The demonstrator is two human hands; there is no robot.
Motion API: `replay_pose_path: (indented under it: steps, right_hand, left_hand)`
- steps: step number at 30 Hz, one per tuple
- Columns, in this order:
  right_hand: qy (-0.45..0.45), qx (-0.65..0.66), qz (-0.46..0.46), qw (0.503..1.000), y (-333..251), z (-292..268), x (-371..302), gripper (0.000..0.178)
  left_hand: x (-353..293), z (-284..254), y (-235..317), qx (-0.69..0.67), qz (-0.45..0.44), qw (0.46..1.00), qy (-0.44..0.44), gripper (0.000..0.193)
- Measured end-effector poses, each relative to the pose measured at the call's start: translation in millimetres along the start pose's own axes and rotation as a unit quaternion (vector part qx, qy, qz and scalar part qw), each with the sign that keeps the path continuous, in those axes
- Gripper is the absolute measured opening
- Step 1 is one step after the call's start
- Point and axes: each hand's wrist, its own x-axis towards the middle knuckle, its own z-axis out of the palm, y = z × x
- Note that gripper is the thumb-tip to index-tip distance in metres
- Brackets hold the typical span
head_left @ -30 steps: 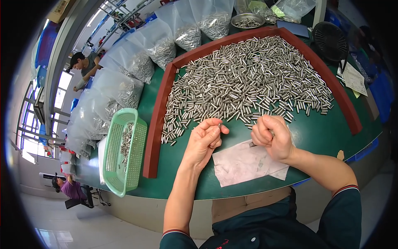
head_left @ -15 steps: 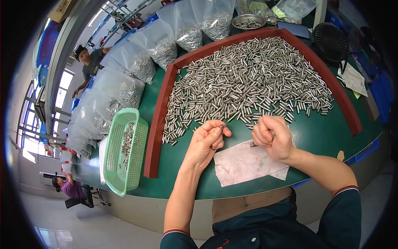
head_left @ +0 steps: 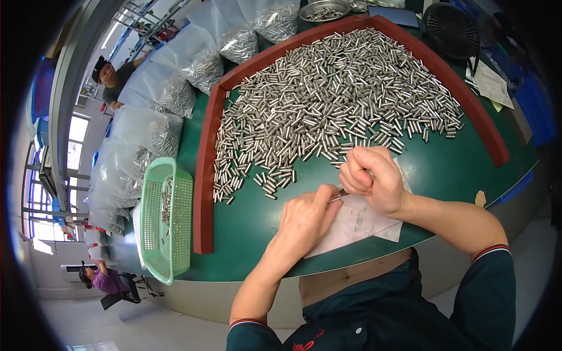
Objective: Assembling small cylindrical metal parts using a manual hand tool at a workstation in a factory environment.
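My left hand (head_left: 307, 219) is closed, back of the hand up, with thumb and fingertips pinched on a small metal pin (head_left: 336, 198). Just above and to its right, my right hand (head_left: 374, 180) makes a fist. A slim dark metal tool seems to run through it, mostly hidden by the fingers, and its tip meets the pin between the hands. Beneath both hands lies a stained pale cloth (head_left: 357, 221). Beyond them spreads a broad heap of short shiny metal pins (head_left: 333, 99) on the green table (head_left: 246, 245). A small cluster lies loose nearer me.
A dark red wooden border (head_left: 205, 175) frames the heap. Left of it stands a green plastic basket (head_left: 181, 234) with some pins. Clear bags (head_left: 199, 55) of pins line the back left, near a metal bowl (head_left: 324, 11). A black fan (head_left: 451, 29) stands far right. Two people are at left.
My left hand has moved right and turned palm down, bringing its fingertips close to the right fist. The right hand stays closed over the cloth. The whole view has shifted slightly.
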Motion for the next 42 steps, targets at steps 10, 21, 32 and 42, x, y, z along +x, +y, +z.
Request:
replay_pose_path:
  steps: [10, 21, 32, 42]
  right_hand:
    - [0.028, 0.089, 0.019, 0.995, 0, -3, -1, 0.042]
    - [0.032, 0.083, 0.005, 0.996, 3, -3, -2, 0.042]
    - [0.02, 0.073, -0.006, 0.997, 4, 0, -1, 0.041]
    - [-0.004, -0.028, -0.004, 1.0, 2, 7, -6, 0.033]
  left_hand:
    - [-3, 2, 0, -0.068, -0.057, 0.996, 0.033, 0.01]
    - [-3, 2, 2, -0.072, -0.091, 0.993, 0.029, 0.01]
    - [-1, 1, 3, -0.081, -0.1, 0.991, 0.026, 0.009]
    - [3, 2, 4, -0.084, -0.091, 0.992, 0.027, 0.012]
